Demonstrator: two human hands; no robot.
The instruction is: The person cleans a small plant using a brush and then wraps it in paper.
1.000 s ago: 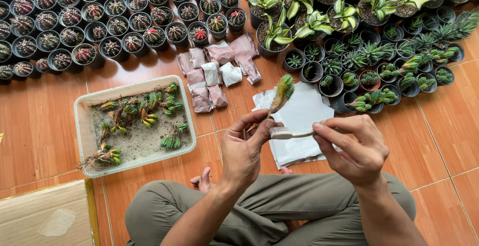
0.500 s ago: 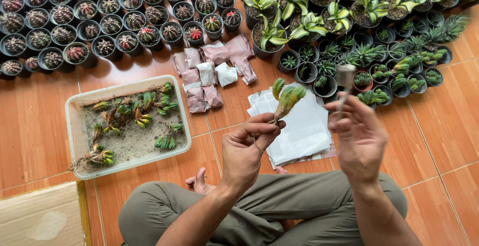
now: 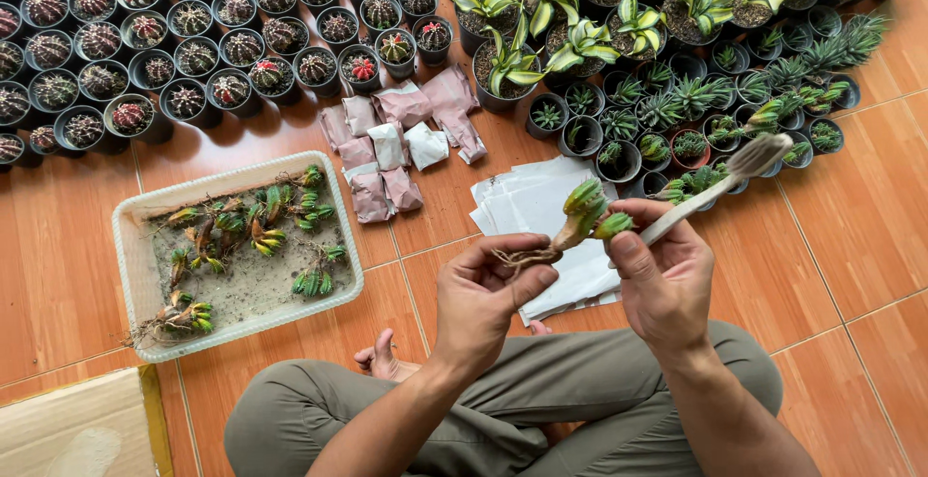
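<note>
Head view, current moment. The person is sitting cross-legged on the tiled floor [image 3: 860, 274]. The left hand [image 3: 480, 295] is pinching a small bare-root succulent [image 3: 577, 221] by its root end, grip closed on the tangled roots, so that the green rosette is pointing up and to the right, just above the stack of white paper sheets [image 3: 527, 208]. The right hand [image 3: 665, 279] is gripping the handle of a small brush [image 3: 727, 175], fingers wrapped around it; the bristle head is angling up and away to the right of the plant, while the thumb is touching the plant's leaves.

Progress, as a judgement: the plant in hand is looking fairly clean at the roots, so the brushing of this piece is probably well along. To the left of the paper stack, the white tray [image 3: 132, 219] is holding many more bare-root plants on a sandy bed, so most of the batch appears to be waiting. Behind the paper stack, several pinkish wrapped bundles [image 3: 401, 139] are lying on the floor, which suggests that some pieces are already packed. Rows of small black pots with cacti [image 3: 184, 23] are standing far behind the tray, and potted green succulents [image 3: 677, 100] behind the paper.

Against the frame half a second earlier: the brush is now lying lower and more slanted, its head swung out to the right, and the plant is tilted more toward the right hand. The tray and bundles are staying put.
</note>
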